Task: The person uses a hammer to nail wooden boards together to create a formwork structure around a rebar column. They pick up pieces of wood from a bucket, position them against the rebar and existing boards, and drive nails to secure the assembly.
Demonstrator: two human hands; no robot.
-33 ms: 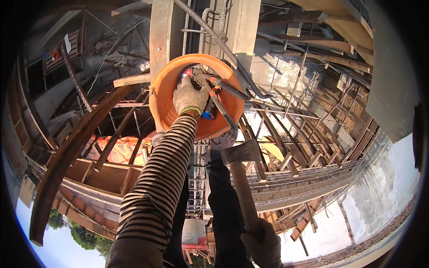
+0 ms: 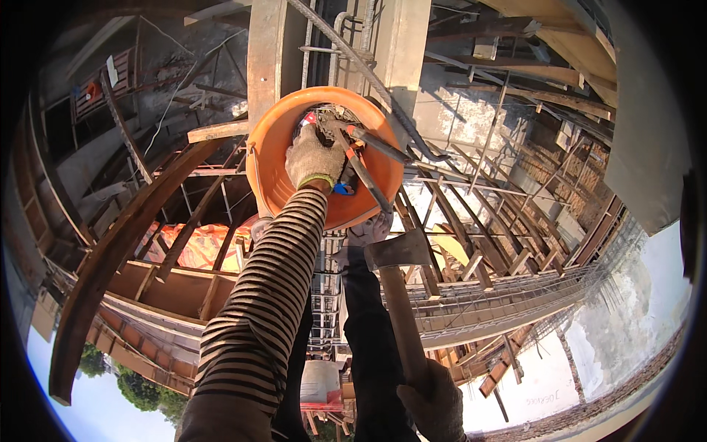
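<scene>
An orange bucket [image 2: 266,188] stands before me, and my left hand [image 2: 313,158], in a knitted glove, reaches down inside it. The fingers are curled among the contents; what they grip, if anything, is hidden. Beside that hand lies a long-handled cutter [image 2: 362,175] with black and orange handles, sticking over the bucket's right side. A small blue piece [image 2: 343,189] and a red-and-white piece [image 2: 310,118] show near the glove. Lower right, my right hand [image 2: 434,404], also gloved, is closed round the wooden handle of a hatchet [image 2: 398,250], whose metal head points away from me.
Beyond the bucket run wooden formwork boards [image 2: 265,51] and a bent steel bar [image 2: 390,103]. A dark curved timber [image 2: 110,258] crosses the left. Open timber framing [image 2: 471,228] and drops lie on both sides, with a rebar cage [image 2: 324,295] below my legs.
</scene>
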